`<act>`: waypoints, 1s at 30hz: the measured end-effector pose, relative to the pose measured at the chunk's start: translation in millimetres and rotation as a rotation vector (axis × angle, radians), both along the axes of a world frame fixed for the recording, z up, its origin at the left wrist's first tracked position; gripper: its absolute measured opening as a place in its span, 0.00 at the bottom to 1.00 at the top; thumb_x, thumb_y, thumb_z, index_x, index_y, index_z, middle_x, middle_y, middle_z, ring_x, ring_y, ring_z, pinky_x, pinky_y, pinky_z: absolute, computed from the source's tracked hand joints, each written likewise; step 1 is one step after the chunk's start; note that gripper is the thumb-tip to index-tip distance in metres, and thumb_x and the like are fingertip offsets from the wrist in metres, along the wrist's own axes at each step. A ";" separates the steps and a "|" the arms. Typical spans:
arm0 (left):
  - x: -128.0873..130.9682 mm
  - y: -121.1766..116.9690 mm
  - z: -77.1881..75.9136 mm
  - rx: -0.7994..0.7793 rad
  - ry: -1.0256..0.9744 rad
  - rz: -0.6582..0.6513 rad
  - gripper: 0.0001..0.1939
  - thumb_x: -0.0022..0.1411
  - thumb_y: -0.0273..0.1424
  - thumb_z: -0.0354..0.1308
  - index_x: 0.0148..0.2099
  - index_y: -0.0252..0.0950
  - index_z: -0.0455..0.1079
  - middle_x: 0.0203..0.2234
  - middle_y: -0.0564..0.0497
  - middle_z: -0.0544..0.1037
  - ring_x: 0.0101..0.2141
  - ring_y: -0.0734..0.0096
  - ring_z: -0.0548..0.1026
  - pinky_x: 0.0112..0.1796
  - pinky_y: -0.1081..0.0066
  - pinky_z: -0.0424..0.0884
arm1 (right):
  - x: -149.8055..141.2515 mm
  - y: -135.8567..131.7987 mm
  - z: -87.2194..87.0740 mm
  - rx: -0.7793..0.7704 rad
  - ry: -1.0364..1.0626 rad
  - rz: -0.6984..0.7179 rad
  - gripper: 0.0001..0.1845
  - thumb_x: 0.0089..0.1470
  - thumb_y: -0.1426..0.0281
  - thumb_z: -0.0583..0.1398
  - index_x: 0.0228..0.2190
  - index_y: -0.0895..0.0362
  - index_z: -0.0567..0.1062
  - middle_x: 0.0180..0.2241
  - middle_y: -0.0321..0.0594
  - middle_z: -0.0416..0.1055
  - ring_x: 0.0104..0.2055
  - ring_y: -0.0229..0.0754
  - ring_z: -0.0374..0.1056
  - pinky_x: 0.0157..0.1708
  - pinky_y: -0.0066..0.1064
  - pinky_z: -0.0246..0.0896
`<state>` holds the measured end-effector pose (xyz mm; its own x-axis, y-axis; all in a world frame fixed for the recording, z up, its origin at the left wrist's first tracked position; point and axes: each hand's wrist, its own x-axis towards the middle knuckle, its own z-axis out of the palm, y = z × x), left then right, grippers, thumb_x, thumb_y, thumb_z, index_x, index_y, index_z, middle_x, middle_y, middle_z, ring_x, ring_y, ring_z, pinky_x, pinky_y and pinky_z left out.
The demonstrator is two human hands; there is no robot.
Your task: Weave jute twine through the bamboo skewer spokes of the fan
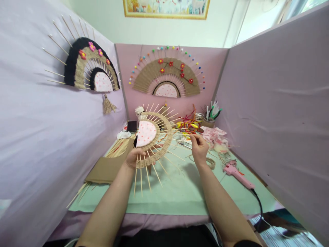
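Note:
My left hand [135,157] is closed on the lower left end of a half-round fan frame [168,137], tilted above the table. Thin wooden sticks radiate from its pink dotted half-circle centre [146,133], and woven twine bands cross them. Off the fan's right side, my right hand [199,148] is raised with thumb and fingers pinched together. A thin strand, seemingly twine, runs between its fingertips and the fan, though it is hard to make out against the sticks. A small coil of twine [211,163] lies on the table beneath this hand.
A pink glue gun [239,176] with a black cord lies at right. Brown cardboard [102,169] and loose sticks cover the left side. Coloured pipe cleaners [191,121], pink cloth [214,135] and a tool pot [207,122] stand behind. Finished fans [144,77] hang on the partitions.

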<state>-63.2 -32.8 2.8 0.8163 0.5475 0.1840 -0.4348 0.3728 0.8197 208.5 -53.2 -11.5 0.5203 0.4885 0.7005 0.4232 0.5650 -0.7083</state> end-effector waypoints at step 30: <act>2.6 -7.6 -15.5 -0.043 0.078 -0.162 0.37 0.42 0.23 0.49 0.59 0.30 0.57 0.49 0.38 0.70 0.43 0.47 0.71 0.33 0.58 0.72 | -17.7 -5.6 9.7 -0.253 0.563 0.838 0.08 0.46 0.63 0.61 0.28 0.53 0.69 0.30 0.37 0.70 0.27 0.37 0.65 0.25 0.31 0.62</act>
<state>-60.6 -40.4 -12.6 0.9055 0.4133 0.0956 -0.3014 0.4682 0.8306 190.8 -58.7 -1.8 0.1659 0.9431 0.2881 -0.4651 0.3324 -0.8205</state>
